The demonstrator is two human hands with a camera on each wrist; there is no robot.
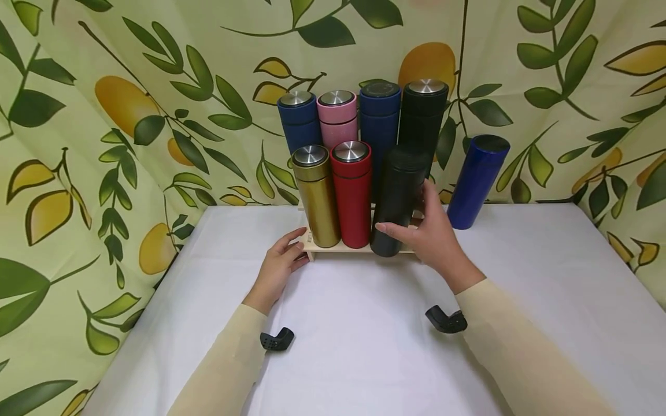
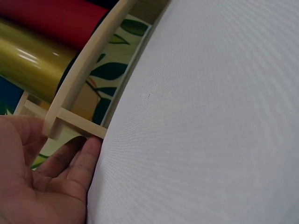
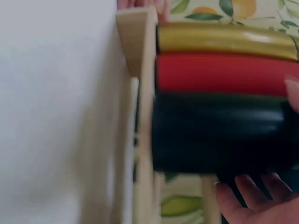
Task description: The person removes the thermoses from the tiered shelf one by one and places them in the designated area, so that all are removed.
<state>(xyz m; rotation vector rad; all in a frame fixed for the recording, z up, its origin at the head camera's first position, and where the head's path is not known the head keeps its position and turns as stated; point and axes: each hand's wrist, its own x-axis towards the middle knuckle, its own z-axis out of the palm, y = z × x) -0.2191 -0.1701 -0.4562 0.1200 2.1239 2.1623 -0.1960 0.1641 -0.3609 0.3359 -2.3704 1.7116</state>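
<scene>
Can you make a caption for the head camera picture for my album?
Right hand grips a black bottle; left hand holds the end of the wooden rack.

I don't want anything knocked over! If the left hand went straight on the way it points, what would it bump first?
Probably the wooden rack: the left hand seems to touch its left end. Past that, the gold bottle looks next, though depth is hard to judge.

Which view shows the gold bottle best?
The head view: the gold bottle shows whole, from top to base. The left wrist view shows only its lower body; the right wrist view, blurrier, cuts off its top.
</scene>
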